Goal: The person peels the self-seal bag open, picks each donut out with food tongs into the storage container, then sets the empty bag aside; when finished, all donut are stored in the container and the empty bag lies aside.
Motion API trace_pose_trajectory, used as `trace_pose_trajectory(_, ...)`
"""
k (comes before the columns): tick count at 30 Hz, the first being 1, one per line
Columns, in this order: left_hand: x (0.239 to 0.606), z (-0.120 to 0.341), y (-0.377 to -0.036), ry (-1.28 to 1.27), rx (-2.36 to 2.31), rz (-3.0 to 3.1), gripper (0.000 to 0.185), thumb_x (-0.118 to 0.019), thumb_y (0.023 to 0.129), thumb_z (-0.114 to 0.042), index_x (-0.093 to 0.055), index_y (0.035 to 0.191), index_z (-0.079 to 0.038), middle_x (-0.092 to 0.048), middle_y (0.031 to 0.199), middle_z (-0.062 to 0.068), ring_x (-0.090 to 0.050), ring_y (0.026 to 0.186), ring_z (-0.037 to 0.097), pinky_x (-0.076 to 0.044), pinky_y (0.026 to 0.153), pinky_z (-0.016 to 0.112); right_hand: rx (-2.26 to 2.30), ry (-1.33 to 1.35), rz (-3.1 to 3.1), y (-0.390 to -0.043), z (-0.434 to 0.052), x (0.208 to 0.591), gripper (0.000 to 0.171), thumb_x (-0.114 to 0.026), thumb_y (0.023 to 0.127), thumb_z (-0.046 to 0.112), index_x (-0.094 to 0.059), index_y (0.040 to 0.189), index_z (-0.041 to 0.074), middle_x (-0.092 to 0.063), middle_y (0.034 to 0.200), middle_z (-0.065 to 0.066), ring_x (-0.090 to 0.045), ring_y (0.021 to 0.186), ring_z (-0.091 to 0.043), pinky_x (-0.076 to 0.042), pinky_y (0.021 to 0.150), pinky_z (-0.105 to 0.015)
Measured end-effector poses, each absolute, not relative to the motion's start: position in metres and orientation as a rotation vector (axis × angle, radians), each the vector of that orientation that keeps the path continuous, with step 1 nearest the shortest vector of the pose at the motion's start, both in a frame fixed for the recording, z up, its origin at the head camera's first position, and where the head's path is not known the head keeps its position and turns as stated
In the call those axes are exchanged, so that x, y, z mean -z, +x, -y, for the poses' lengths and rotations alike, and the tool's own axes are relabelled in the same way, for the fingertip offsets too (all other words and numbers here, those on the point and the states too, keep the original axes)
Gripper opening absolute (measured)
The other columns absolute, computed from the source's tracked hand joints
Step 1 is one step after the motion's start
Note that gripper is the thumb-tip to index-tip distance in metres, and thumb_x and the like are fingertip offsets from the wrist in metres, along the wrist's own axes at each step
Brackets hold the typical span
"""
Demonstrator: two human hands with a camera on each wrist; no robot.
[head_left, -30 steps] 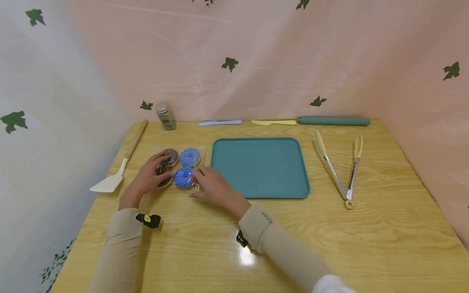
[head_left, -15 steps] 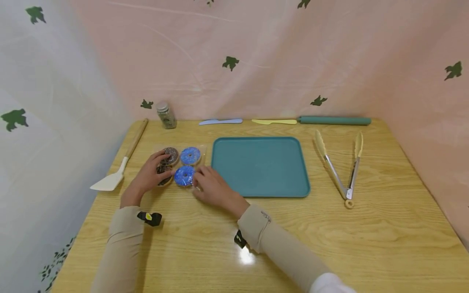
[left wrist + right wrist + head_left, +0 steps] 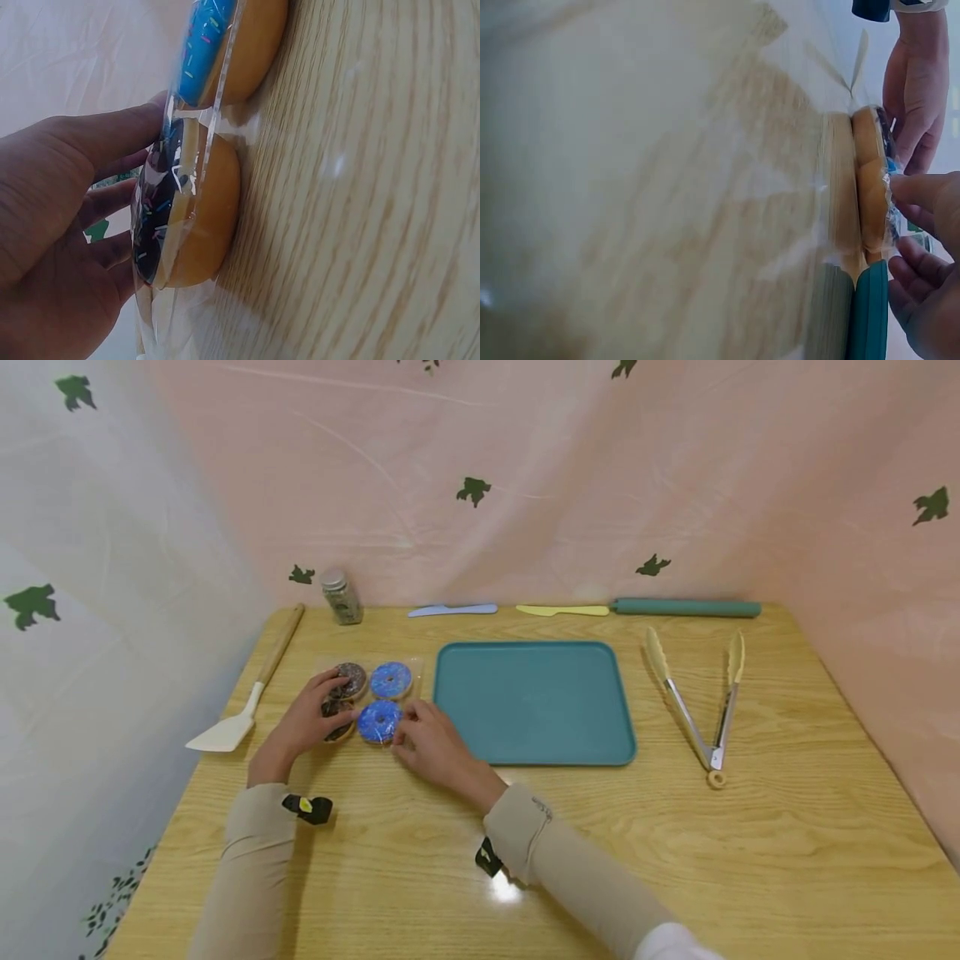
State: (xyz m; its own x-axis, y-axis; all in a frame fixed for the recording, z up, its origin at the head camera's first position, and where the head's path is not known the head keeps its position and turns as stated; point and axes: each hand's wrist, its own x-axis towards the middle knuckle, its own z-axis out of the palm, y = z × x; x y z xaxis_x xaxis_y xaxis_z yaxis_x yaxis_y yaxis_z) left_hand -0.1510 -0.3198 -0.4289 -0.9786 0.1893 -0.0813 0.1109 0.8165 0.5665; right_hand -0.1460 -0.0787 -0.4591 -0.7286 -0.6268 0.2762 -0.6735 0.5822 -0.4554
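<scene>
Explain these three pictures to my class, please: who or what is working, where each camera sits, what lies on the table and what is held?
No machine works here: a person uses two bare hands. One camera sits on the head and looks down; one sits on each wrist, close up and tilted. The left hand rests on a clear pack of doughnuts, two brown and two blue. The right hand pinches the wrap at the pack's edge with its fingers. On the table also lie a teal tray, tongs, a spatula, a jar, two knives and a rolling pin.
</scene>
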Motion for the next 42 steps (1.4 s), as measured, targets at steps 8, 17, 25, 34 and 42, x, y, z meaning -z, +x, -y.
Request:
trace_pose_trajectory(8,0.432,0.32,-0.151,0.226,-0.896,-2.864,0.065,-0.063,0.094,-0.02,-0.032,0.146,0.004,-0.015,0.156,0.024,-0.017,0.141,0.046,-0.023,0.108,0.062,-0.994,1.02,2.725,-0.142,0.075,0.455,0.008,-0.067,0.088,0.02,-0.068,0.082,0.015,-0.058,0.114,-0.006,-0.052,0.108,-0.022,-0.04,0.096,-0.038)
trace_pose_trajectory(17,0.433,0.32,-0.153,0.219,-0.89,-2.856,0.065,-0.063,0.094,-0.019,-0.031,0.145,0.004,-0.014,0.156,0.025,-0.016,0.141,0.047,-0.022,0.108,0.062,-1.209,0.867,2.698,-0.144,0.06,0.455,0.008,-0.062,0.085,0.013,-0.06,0.077,0.013,-0.059,0.088,-0.004,-0.055,0.087,-0.02,-0.044,0.082,-0.033)
trace_pose_trajectory(25,0.432,0.32,-0.151,0.232,-0.892,-2.87,0.065,-0.063,0.094,-0.02,-0.032,0.145,0.005,-0.015,0.155,0.026,-0.017,0.14,0.048,-0.023,0.108,0.063,-1.238,0.883,2.796,-0.143,0.07,0.452,0.022,-0.068,0.086,0.028,-0.065,0.099,0.01,-0.065,0.098,-0.002,-0.058,0.093,-0.017,-0.046,0.084,-0.03)
trace_pose_trajectory(34,0.432,0.319,-0.152,0.222,-0.897,-2.863,0.064,-0.062,0.094,-0.019,-0.032,0.146,0.003,-0.014,0.156,0.024,-0.016,0.141,0.046,-0.023,0.108,0.062,-0.96,0.794,2.784,-0.142,0.09,0.452,0.009,-0.068,0.085,0.021,-0.062,0.087,0.014,-0.059,0.089,0.001,-0.056,0.083,-0.015,-0.046,0.076,-0.028)
trace_pose_trajectory(42,0.433,0.32,-0.151,0.211,-0.911,-2.856,0.065,-0.062,0.094,-0.019,-0.031,0.146,0.003,-0.012,0.156,0.024,-0.015,0.141,0.046,-0.022,0.108,0.062,-1.241,0.767,2.774,-0.146,0.086,0.452,0.005,-0.062,0.089,0.014,-0.065,0.086,0.011,-0.06,0.084,0.0,-0.054,0.077,-0.011,-0.044,0.069,-0.022)
